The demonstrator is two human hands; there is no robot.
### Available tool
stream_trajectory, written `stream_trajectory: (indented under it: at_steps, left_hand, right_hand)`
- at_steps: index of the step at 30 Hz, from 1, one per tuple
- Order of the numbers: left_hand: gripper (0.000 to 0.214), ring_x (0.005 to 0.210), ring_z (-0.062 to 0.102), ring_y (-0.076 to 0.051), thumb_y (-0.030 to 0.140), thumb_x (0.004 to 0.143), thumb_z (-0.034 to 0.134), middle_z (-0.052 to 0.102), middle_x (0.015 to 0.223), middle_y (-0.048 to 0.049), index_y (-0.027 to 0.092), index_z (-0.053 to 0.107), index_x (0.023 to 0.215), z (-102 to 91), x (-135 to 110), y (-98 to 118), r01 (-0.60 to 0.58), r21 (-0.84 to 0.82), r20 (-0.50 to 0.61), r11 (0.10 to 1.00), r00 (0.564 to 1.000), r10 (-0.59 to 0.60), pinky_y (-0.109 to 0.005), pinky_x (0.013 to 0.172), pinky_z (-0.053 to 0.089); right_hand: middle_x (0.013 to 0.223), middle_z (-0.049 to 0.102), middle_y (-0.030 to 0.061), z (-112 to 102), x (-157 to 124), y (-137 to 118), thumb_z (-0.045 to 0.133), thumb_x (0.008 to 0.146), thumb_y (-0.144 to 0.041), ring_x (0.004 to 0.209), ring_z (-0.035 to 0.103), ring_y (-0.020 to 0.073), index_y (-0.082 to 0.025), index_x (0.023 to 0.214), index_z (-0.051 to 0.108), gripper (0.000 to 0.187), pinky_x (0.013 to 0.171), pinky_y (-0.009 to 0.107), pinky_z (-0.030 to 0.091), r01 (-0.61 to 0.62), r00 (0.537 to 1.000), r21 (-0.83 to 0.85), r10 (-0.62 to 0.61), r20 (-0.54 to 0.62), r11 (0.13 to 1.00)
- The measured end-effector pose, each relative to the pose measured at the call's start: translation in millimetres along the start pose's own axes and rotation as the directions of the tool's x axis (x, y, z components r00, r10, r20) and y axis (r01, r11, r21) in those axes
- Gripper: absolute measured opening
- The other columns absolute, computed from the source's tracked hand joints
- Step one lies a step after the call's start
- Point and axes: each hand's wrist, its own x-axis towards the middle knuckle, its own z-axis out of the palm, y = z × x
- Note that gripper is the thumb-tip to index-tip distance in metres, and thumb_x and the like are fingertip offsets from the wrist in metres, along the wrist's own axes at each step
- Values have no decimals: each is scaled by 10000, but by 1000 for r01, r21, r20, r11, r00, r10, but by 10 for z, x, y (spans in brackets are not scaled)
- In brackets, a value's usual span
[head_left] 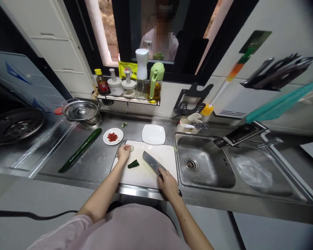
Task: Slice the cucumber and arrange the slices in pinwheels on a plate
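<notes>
My left hand (123,153) is closed at the upper left of a white cutting board (151,178), its fingertips pinching a thin round cucumber slice (131,148). My right hand (168,181) grips the handle of a kitchen knife (150,161), whose broad blade points up and left over the board. Between the two hands lies a short cut piece of cucumber (133,164). Beyond the board stands a white square plate (153,134). To its left, a small round plate (106,139) carries chopped red bits. A long whole cucumber (80,151) rests on the steel counter at left.
The steel sink (206,166) with a faucet (240,133) adjoins the board's right side. A lidded steel pot (82,113) stands at back left. Bottles and jars fill a wall rack (130,99). Green scraps (123,124) lie behind the small plate. Knives (273,73) sit in a wall holder.
</notes>
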Motion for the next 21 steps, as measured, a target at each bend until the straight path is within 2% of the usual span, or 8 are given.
stream_trajectory:
  at_steps: [3, 5, 15, 21]
  left_hand:
    - [223, 900, 643, -211, 320, 803, 563, 740, 899, -17, 261, 675, 987, -52, 148, 6, 87, -69, -34, 994, 995, -89, -416, 924, 356]
    - [199, 925, 638, -227, 308, 805, 561, 743, 900, -26, 266, 677, 961, -65, 220, 44, 79, -46, -48, 996, 996, -81, -445, 948, 318]
    - [214, 1028, 592, -254, 245, 835, 530, 715, 1020, -65, 254, 684, 983, -58, 357, 96, -114, 181, -22, 977, 993, 120, -434, 955, 283]
    - [221, 1045, 560, -258, 257, 845, 524, 670, 1080, -97, 236, 696, 983, -25, 353, 71, -145, 247, -41, 958, 986, 159, -419, 942, 304]
  right_hand:
    - [1171, 611, 87, 28, 33, -11, 420, 939, -299, 995, 615, 197, -253, 1395, 452, 459, 828, 270, 430, -1, 1000, 11, 1, -13, 1000]
    - [1177, 611, 88, 47, 53, -14, 421, 937, -297, 989, 618, 196, -244, 1385, 467, 454, 819, 270, 433, 8, 1000, 19, -7, -26, 1000]
    - [1135, 626, 88, 48, 100, 16, 420, 934, -309, 988, 623, 196, -217, 1366, 496, 448, 822, 267, 438, 20, 998, 74, -15, -63, 997]
    - [1143, 627, 80, 52, 128, 31, 422, 932, -311, 992, 620, 191, -228, 1370, 487, 451, 818, 262, 439, 22, 998, 78, -17, -56, 997]
